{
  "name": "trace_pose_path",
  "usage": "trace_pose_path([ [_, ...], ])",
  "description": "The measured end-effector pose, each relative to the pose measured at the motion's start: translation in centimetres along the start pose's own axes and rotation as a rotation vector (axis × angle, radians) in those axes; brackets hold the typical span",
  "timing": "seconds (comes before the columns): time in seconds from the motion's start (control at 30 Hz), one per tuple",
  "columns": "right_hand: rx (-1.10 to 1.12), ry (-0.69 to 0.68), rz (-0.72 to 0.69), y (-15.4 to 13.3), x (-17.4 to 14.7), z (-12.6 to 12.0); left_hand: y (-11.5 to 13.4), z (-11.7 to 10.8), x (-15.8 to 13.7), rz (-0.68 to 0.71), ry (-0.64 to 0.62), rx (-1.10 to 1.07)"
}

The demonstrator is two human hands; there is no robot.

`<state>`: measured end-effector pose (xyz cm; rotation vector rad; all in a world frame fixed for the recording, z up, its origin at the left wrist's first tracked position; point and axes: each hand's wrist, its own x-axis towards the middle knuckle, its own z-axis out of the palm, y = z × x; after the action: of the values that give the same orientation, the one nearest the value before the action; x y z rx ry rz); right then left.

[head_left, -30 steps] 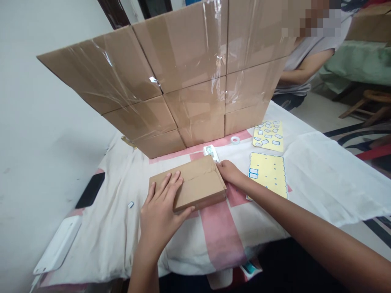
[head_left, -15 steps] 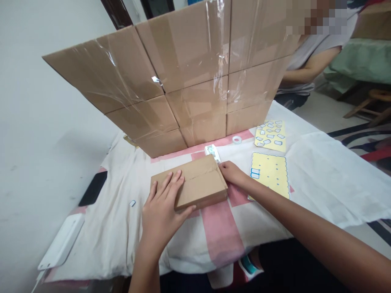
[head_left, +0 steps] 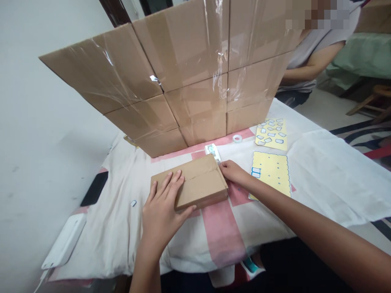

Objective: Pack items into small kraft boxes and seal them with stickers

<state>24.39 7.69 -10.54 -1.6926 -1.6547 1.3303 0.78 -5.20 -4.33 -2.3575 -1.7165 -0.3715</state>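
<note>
A flat brown cardboard box (head_left: 198, 179) lies on the cloth-covered table in front of me. My left hand (head_left: 163, 199) rests on its left part, fingers spread over the top and thumb along the front side. At the box's right end is my right hand (head_left: 232, 171), its fingers curled in close against the edge. Whatever those fingertips pinch is hidden from view. Just behind the box, near my right fingers, lies a small white item with a greenish printed face (head_left: 212, 151).
A tall taped cardboard panel (head_left: 195, 81) stands across the table's back. To the right lie two yellow cards (head_left: 270, 162) and a tape roll (head_left: 237, 138). A black phone (head_left: 94, 188), a white power bank (head_left: 64, 242) and a paper piece (head_left: 133, 203) sit left. Another person (head_left: 317, 61) is beyond.
Both hands and the box hold nearly the same position. The view has shifted very slightly.
</note>
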Motion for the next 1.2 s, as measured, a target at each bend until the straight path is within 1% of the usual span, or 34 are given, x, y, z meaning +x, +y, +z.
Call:
trace_pose_path([
  [0.27, 0.032, -0.018, -0.053, 0.5, 0.1, 0.1, -0.1, 0.0, 0.0, -0.01, -0.02, 0.011],
  [0.43, 0.021, -0.001, -0.052, 1.0, 0.5, 0.2, -0.1, -0.1, 0.0, -0.008, -0.037, 0.031],
  [0.6, -0.052, 0.032, -0.07, 1.2, 1.3, 0.1, -0.1, 0.0, 0.0, -0.012, -0.037, 0.033],
  [0.73, -0.111, 0.04, -0.071, 1.0, 1.1, 0.4, -0.1, -0.1, 0.0, -0.005, -0.05, 0.025],
  [0.87, -0.219, 0.124, -0.084, 0.9, 0.2, 0.9, -0.1, -0.3, 0.1, -0.007, -0.068, 0.01],
  [0.93, -0.252, 0.095, -0.104, 0.9, 0.0, 0.4, -0.1, -0.3, 0.1, -0.008, -0.066, 0.0],
  [1.03, -0.222, -0.023, -0.133, 0.7, -0.4, -1.5, -0.1, -0.3, 0.1, -0.004, -0.059, -0.02],
  [1.1, -0.179, -0.024, -0.189, 0.2, -1.2, -3.1, -0.2, -0.5, 0.2, 0.002, -0.066, -0.034],
  [1.2, -0.05, 0.045, -0.367, -1.4, -3.5, -4.7, 0.0, -1.3, 0.6, 0.01, -0.086, -0.05],
])
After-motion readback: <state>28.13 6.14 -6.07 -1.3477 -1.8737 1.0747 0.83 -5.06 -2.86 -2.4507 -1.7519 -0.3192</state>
